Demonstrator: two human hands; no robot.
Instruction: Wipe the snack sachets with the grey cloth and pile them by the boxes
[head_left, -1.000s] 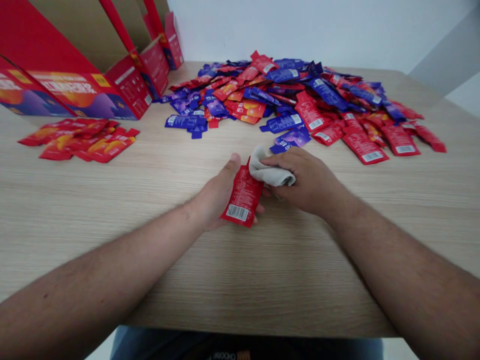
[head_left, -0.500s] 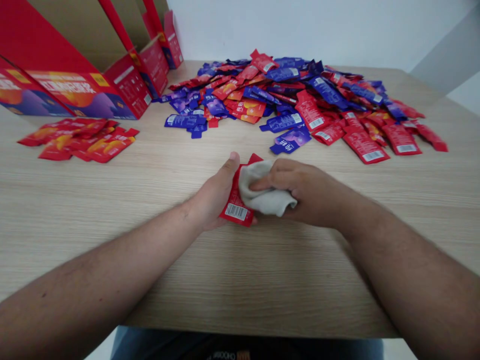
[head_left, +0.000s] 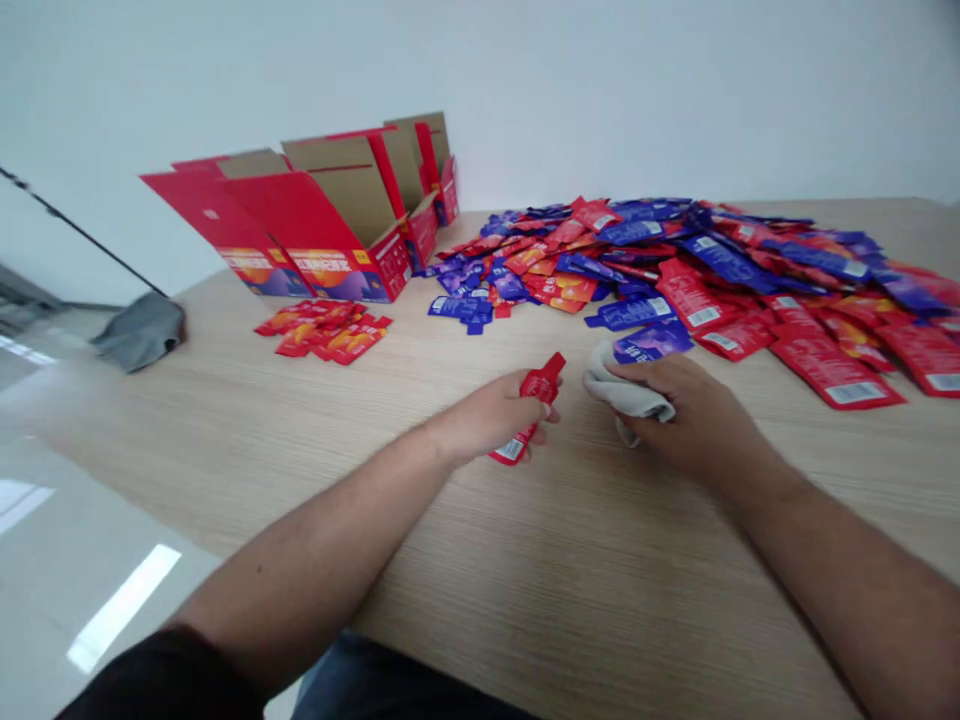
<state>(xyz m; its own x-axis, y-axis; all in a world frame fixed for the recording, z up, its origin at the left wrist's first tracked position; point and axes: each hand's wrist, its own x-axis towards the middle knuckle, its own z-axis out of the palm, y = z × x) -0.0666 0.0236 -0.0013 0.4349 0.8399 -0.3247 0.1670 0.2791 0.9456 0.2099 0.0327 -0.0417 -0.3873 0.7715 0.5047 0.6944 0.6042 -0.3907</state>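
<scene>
My left hand is closed around a red sachet, its thumb across the middle of the printed side and a barcode showing at the lower end. To the right, my right hand grips a bunched pale grey cloth. A gap of bare table separates the cloth from the red sachet. Just behind the cloth lies a purple sachet, partly covered by it and the right hand. A small group of red sachets lies farther off to the left.
A large heap of red and purple sachets spreads along the back of the table. Open red cardboard boxes stand at the back left. A dark grey cloth-like item hangs over the table's left edge.
The cloth has come off the red sachet and moved right with my right hand. My left hand has turned the sachet, its thumb now across it. The view has swung left, showing more boxes and floor.
</scene>
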